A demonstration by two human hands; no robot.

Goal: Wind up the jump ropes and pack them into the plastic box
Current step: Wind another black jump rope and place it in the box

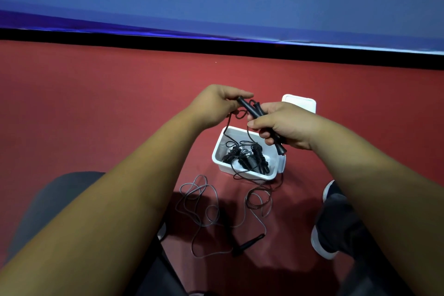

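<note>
My right hand grips the two black handles of a jump rope, held side by side above the white plastic box. Close beside it, my left hand pinches that rope's thin black cord near the handle tops. From there the cord hangs down over the box to the floor. Inside the box lie wound black jump ropes. On the red floor in front of the box sprawls a loose grey jump rope, one black handle visible.
The box's white lid lies on the floor just behind the box. My shoe stands at the right, my knee at the lower left. A black strip and a blue banner run across the back.
</note>
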